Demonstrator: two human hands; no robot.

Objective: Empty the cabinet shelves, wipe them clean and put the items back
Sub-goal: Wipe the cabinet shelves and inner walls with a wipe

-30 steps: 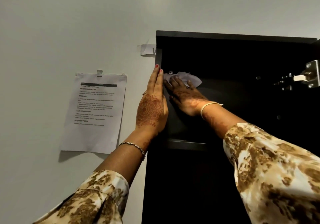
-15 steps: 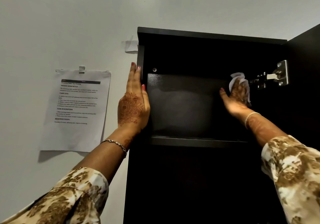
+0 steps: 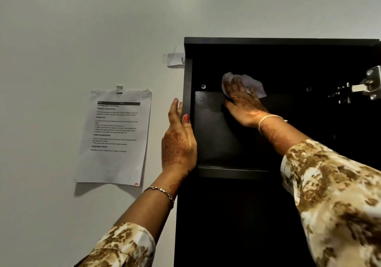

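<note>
A white wipe (image 3: 250, 85) lies against the dark back panel of the cabinet's (image 3: 268, 41) top compartment, in the upper middle of the frame. The right hand (image 3: 245, 106) presses it there, fingers straight and slightly spread over it, thumb stretched out to the left. What shows inside this compartment is the hand, the wipe, and a screw (image 3: 203, 86) left of them. The space under the shelf (image 3: 233, 171) is too dark to tell what it holds.

The wipe sits high on the panel, close under the cabinet's top board and well above the shelf's front edge. To its right the back panel runs bare as far as the metal hinge (image 3: 360, 88) at the right edge of the frame. The left hand (image 3: 177, 143) lies flat against the outside of the cabinet's left wall, fingers straight and pressed together, thumb laid on the wall's front edge.

Half a second earlier the right hand and wipe were at the right of the compartment, just beside the hinge; now they are left of centre, near the screw. The left hand has kept its place on the side wall.

Both arms wear patterned sleeves; a chain bracelet (image 3: 162, 192) is on the left wrist, a pale bangle (image 3: 270, 119) on the right. On the wall (image 3: 61, 39) at left, a printed sheet (image 3: 115, 138) is taped, and a small paper label (image 3: 175, 60) sticks out beside the cabinet's top corner.
</note>
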